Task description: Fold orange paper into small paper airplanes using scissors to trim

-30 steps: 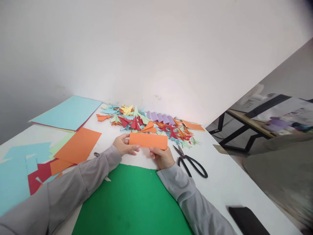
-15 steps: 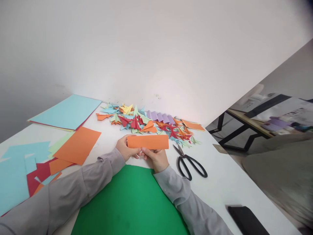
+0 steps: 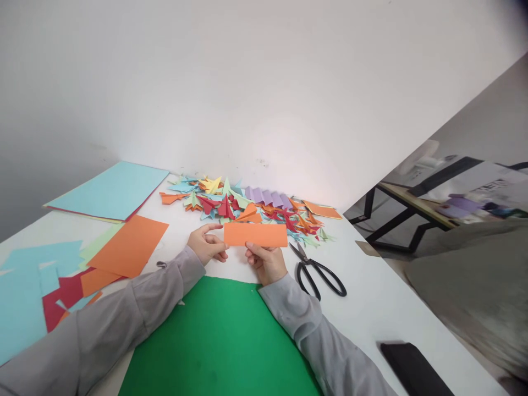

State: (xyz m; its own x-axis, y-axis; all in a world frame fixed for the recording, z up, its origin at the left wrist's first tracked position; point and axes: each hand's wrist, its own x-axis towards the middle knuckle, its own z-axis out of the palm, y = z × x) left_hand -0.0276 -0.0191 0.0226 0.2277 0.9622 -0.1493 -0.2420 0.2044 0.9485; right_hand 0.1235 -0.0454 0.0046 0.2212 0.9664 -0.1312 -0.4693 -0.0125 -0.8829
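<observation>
A folded strip of orange paper is held up above the table, its long side running left to right. My right hand grips its lower edge, thumb in front and the other fingers curled below and behind. At the left end, my left hand has its fingers parted, the thumb tip at the strip's lower left corner and the index finger stretched towards the upper corner. Just beyond the strip lies a pile of small folded paper planes in several colours. Black-handled scissors rest right of my right hand, blades partly apart.
A green sheet lies before me on the white table. To the left are orange paper, blue sheets and red scraps. A pleated purple paper sits against the wall. A dark flat object lies near right.
My left hand has loosened from the strip and shifted left, its fingers spreading. My right thumb now lies on the strip's front, and the strip has moved slightly right and up.
</observation>
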